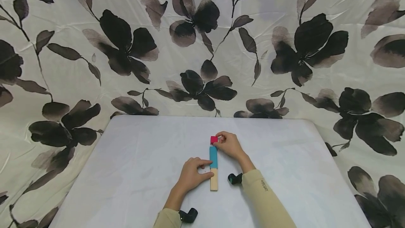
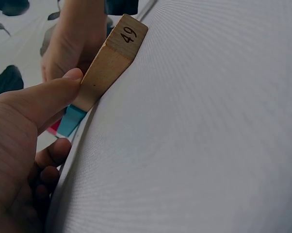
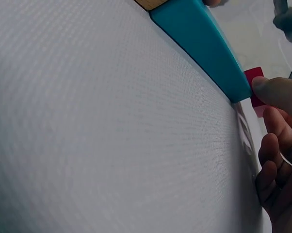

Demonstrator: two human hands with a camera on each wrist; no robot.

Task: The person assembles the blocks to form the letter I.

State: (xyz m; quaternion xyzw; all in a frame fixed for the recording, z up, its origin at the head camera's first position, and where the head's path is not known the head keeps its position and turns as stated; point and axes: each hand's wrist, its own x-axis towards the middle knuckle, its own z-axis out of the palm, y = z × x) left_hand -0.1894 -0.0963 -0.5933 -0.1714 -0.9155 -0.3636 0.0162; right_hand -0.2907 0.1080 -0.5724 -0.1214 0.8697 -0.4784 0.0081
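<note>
A narrow row of blocks runs away from me on the white table. Nearest is a plain wooden block (image 1: 214,180), whose end face carries the number 49 in the left wrist view. Beyond it lies a blue block (image 1: 213,156), end to end with the wood. My left hand (image 1: 192,174) touches the row from the left, thumb against the wood's side and forefinger at the blue block's edge. At the far end my right hand (image 1: 230,145) pinches a small red block (image 1: 214,139) between thumb and fingers, close to the blue block's end.
The white tabletop (image 1: 142,150) stretches out on both sides of the row. Behind it hangs a cloth (image 1: 253,62) with dark flowers. A black wrist camera sits by each sleeve, one (image 1: 188,215) on the left, the other (image 1: 235,178) on the right.
</note>
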